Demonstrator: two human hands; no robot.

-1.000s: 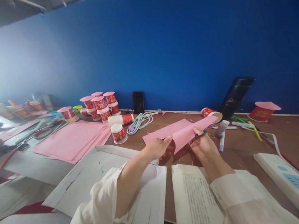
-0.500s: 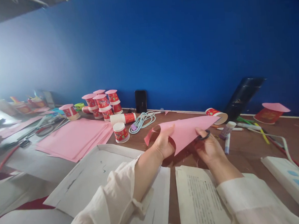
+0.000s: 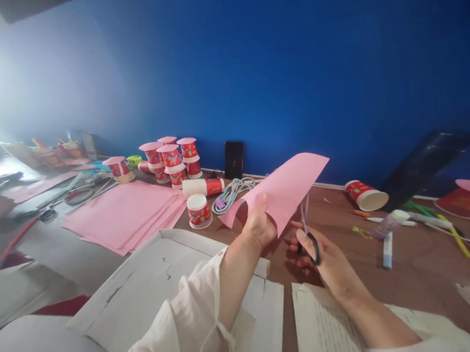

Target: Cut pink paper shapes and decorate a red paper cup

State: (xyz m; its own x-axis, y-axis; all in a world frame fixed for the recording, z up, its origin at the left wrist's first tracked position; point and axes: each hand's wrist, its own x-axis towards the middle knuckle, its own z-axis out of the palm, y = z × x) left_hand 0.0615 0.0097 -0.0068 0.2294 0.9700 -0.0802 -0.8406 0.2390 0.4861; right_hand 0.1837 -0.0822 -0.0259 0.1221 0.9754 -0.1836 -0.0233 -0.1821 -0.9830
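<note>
My left hand grips a pink paper sheet by its lower edge, where a curved piece has been cut out. The sheet is raised above the brown table and bends upward to the right. Fingers of my right hand are in the black handles of a pair of scissors. The scissor blades point up, just right of and below the sheet's edge, and look blurred. Whether the blades touch the paper I cannot tell.
A pink paper stack lies left, beside a white box lid. Red cups with pink tops stand behind. A white cable, a phone, a tipped cup, a glue stick and printed paper are around.
My right hand has let go of the sheet's right side and moved down, with the scissors now pointing up. The sheet's right end has risen. The view has shifted right.
</note>
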